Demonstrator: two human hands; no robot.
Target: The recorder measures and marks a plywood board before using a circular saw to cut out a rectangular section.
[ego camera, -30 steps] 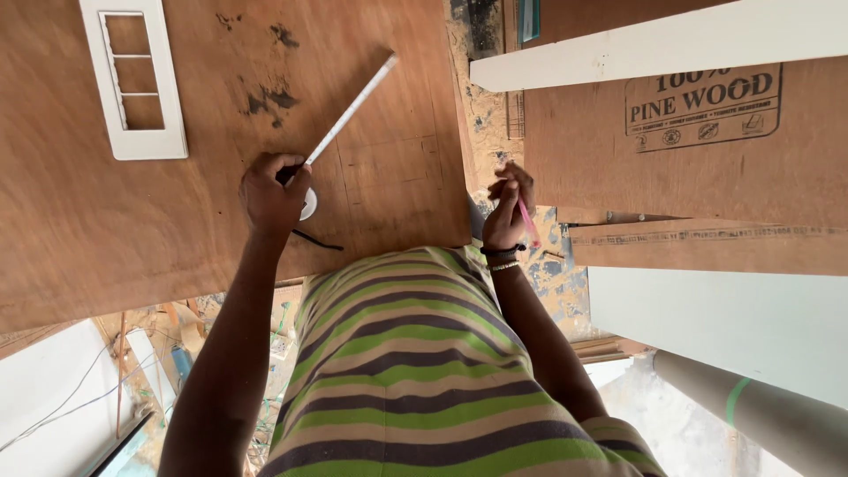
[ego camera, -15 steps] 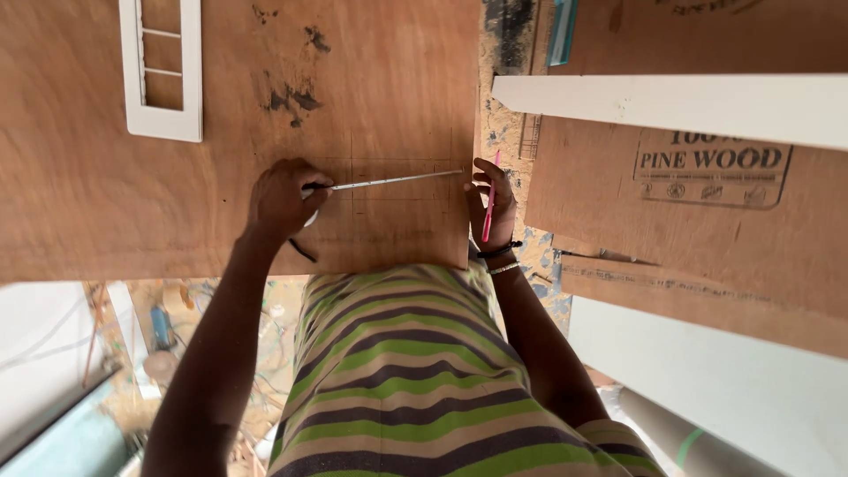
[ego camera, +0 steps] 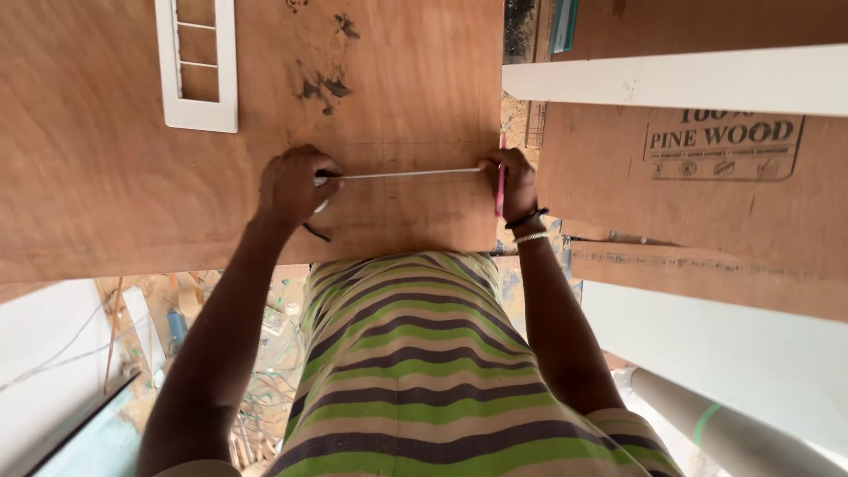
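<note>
- Left hand [ego camera: 291, 184] was curled shut around the tape measure's case, pressed on the brown plywood sheet [ego camera: 106, 185]; a second before, it had held the tape slanting up and away, and now we had it lying level.
- Our tape blade [ego camera: 402, 174] ran straight across the sheet from that fist to the right edge, so we judged the measuring span set.
- Right hand [ego camera: 511, 179] pinched the blade's end at the sheet's edge with a red pencil [ego camera: 501, 190] gripped in the same fingers.
- White slotted frame [ego camera: 196, 64] lay at upper left, well apart.
- White board [ego camera: 676, 81] crossed the upper right.
- Brown panel [ego camera: 707, 203] beneath it bore a dark printed label.
</note>
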